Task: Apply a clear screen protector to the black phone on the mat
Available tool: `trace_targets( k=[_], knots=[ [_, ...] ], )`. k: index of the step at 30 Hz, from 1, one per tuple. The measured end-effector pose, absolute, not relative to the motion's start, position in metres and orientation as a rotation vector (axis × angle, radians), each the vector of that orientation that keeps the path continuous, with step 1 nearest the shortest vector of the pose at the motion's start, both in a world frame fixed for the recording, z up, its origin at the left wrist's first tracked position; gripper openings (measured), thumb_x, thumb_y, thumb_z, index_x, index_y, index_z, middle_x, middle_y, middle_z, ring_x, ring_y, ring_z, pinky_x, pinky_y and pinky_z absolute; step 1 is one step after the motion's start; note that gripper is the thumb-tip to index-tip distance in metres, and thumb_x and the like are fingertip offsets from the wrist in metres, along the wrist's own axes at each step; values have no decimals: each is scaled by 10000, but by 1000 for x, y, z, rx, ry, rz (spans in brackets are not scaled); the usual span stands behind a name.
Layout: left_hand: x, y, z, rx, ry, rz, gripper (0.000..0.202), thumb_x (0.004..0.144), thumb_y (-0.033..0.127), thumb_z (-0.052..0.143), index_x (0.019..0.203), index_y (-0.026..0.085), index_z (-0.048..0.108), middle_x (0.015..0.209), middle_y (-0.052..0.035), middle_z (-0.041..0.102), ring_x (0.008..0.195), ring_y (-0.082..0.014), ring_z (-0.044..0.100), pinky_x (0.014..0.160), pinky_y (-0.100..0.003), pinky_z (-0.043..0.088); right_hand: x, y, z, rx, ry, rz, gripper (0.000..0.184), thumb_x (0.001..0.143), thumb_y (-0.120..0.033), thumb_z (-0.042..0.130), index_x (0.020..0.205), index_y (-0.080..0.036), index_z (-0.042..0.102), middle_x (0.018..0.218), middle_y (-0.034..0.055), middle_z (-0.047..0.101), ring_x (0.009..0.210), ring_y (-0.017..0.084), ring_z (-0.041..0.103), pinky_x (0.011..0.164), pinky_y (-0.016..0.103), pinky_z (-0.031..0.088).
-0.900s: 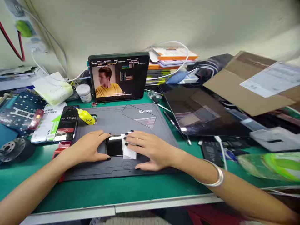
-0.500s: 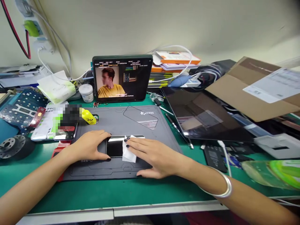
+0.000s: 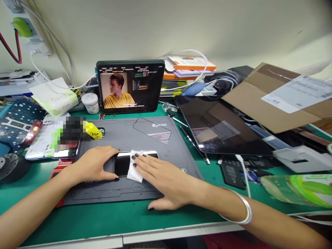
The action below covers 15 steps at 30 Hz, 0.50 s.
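Slid to the left since the earlier picture, the right hand [image 3: 166, 183] now has more of the black phone [image 3: 148, 154] showing on its right side. That hand is open and flat, with its dark-painted fingertips [image 3: 137, 160] pressing a white wipe [image 3: 132, 172] onto the phone's glass. The left hand [image 3: 94, 164] is also open, and it rests on the mat with its fingers against the phone's left end. A silver bangle [image 3: 241, 211] sits on the right wrist.

The phone lies flat in the middle of a gray work mat [image 3: 124, 193], which has "WKTOO" printed on it [image 3: 159, 125]. A clear glass sheet [image 3: 151, 130] and a yellow bottle [image 3: 92, 130] lie on the mat too.

A tablet [image 3: 130, 86] stands behind the mat and plays a video, but its small words are hard to read. A big dark screen [image 3: 223, 128] lies to the right under a brown cardboard box flap [image 3: 275, 100]. Green desk mat [image 3: 103, 218] covers the table, and a pale wall [image 3: 181, 31] stands behind.
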<state>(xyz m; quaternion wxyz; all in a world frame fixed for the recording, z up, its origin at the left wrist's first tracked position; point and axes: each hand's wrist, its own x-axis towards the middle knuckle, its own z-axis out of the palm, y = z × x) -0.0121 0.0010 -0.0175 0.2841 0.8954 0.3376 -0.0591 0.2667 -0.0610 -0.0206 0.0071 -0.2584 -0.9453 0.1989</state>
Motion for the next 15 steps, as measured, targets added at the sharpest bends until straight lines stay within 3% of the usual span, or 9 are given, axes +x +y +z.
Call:
trace_targets(
  k=[4, 8, 15],
  knots=[
    [-12, 2, -17, 2396, 898, -156, 648, 741, 555, 633, 1250, 204, 440, 1057, -18, 545, 948, -188, 523, 825, -305, 398, 269, -62, -24, -788, -2890, 551, 803, 846, -632, 464, 1309, 23, 467, 1405, 210, 327, 1329, 328, 267, 1101, 445, 281],
    [-12, 3, -15, 2408, 892, -157, 645, 745, 553, 632, 1250, 205, 433, 1047, -16, 546, 949, -183, 524, 817, -294, 396, 271, -59, -26, -878, -2861, 523, 836, 801, -628, 535, 1305, 36, 463, 1401, 226, 322, 1319, 343, 277, 1093, 456, 291],
    [-10, 3, -12, 2392, 921, -189, 643, 739, 548, 637, 1247, 203, 444, 1044, -25, 549, 937, -190, 531, 788, -291, 398, 270, -61, -26, -845, -2819, 529, 770, 835, -617, 494, 1290, 4, 486, 1387, 191, 365, 1302, 320, 316, 1076, 447, 321]
  ],
)
